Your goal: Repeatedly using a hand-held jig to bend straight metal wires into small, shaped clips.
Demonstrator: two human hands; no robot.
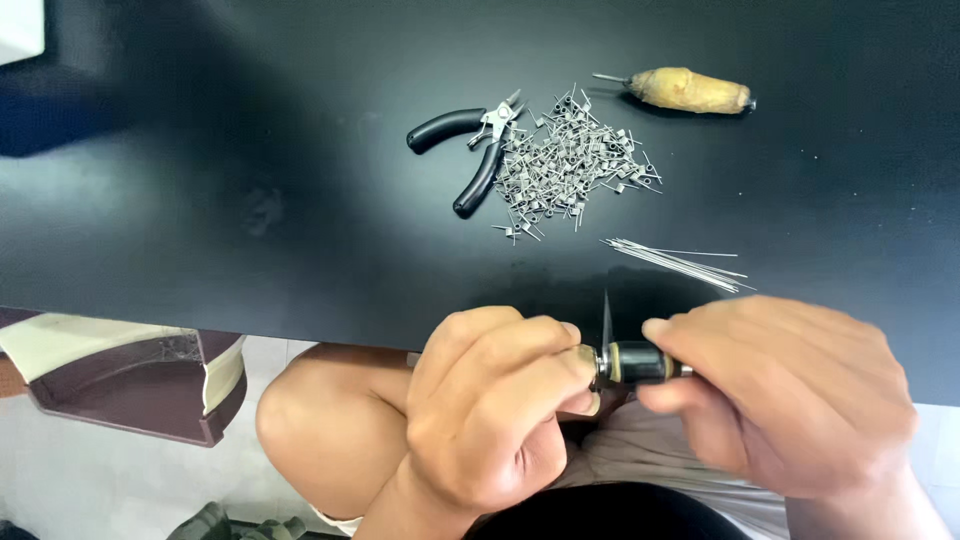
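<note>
My left hand (pixel 490 405) and my right hand (pixel 790 395) meet over my lap at the near edge of a black table (pixel 250 200). Between them is a small dark cylindrical winding tool (pixel 640 362) with brass-coloured bands. My right hand grips its body. My left thumb and fingers pinch its left end, where a thin straight wire (pixel 606 318) sticks upward. Farther back on the table lie a pile of small wound wire coils (pixel 570 165) and a bundle of straight thin wires (pixel 680 263).
Black-handled pliers (pixel 465 150) lie left of the coil pile. A tool with a yellowish wrapped handle and metal tip (pixel 690 90) lies at the back right. A brown and cream container (pixel 130 380) sits below the table's left edge. My bare knee (pixel 320 420) is under the table.
</note>
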